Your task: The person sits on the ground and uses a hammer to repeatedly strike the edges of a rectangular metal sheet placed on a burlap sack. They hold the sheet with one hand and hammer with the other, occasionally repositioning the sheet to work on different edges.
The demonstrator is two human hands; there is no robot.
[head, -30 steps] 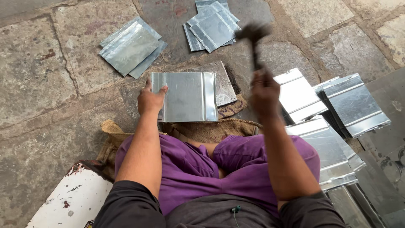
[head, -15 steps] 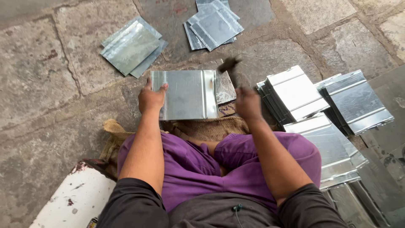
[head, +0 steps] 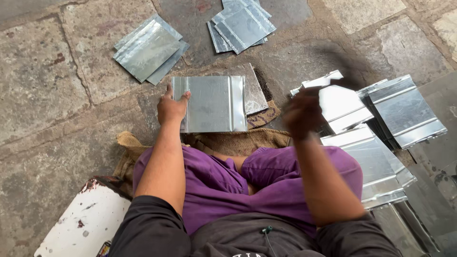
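Observation:
A square sheet of shiny metal [head: 212, 102] with folded side edges lies on the stone floor in front of my crossed legs in purple trousers. My left hand [head: 171, 107] presses on its left edge. My right hand [head: 302, 114] is blurred by motion, off to the right of the sheet and above the stacked pieces. It grips a hammer handle, and the hammer [head: 340, 62] shows only as a dark smear above and to the right of the hand. Under the sheet, another metal plate [head: 254, 93] sticks out to the right.
Stacks of similar folded metal sheets lie at the right [head: 404, 109], lower right [head: 376, 162], far left [head: 147, 47] and far middle [head: 240, 24]. Brown sacking [head: 233, 140] lies under my legs. A white chipped container [head: 83, 223] stands at the lower left.
The hammer came down from its raised position onto the sheet's right edge, then my right hand swung it away to the right. My left hand stayed on the sheet.

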